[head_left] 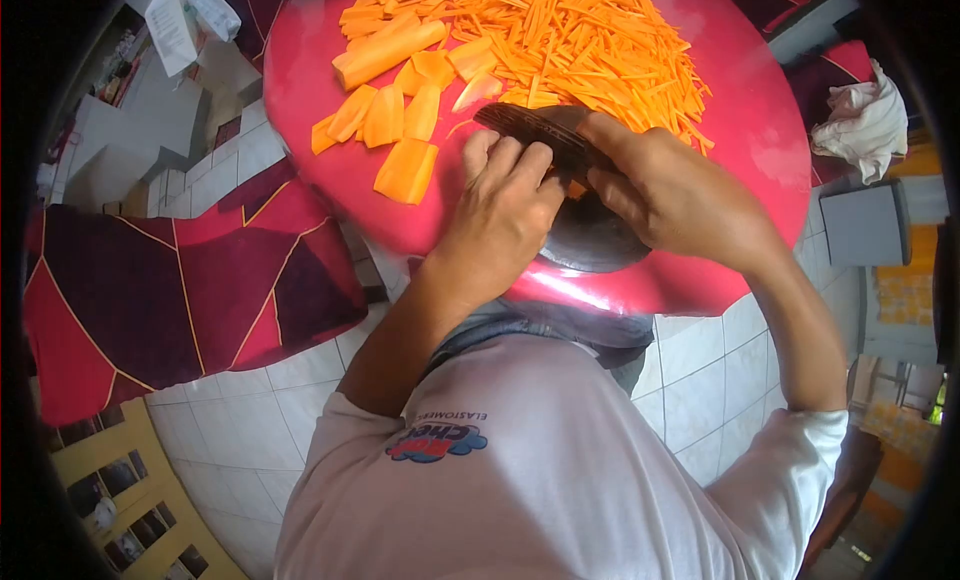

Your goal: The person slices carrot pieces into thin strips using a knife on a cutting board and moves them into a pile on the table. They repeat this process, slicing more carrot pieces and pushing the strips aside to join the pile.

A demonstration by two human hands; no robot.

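My right hand (pixel 665 185) is closed around the handle end of a dark, wide-bladed knife (pixel 530 127), its blade pointing left over a dark round chopping board (pixel 597 242). Just left of the blade, my left hand (pixel 507 195) is closed, its fingers curled down onto the board. A bit of orange carrot (pixel 575 190) shows between the two hands; the rest is hidden beneath them. Beyond the board lies a large heap of thin carrot strips (pixel 590 40). Thicker carrot pieces (pixel 385 115) lie to the left, one flat piece (pixel 406 172) nearest my left wrist.
Everything rests on a round table with a glossy red cover (pixel 760 120). A red and purple patterned seat (pixel 190 280) stands to the left. At the right are a white cloth (pixel 862 125) and a grey box-like object (pixel 866 225). Pale tiles (pixel 690 365) cover the floor.
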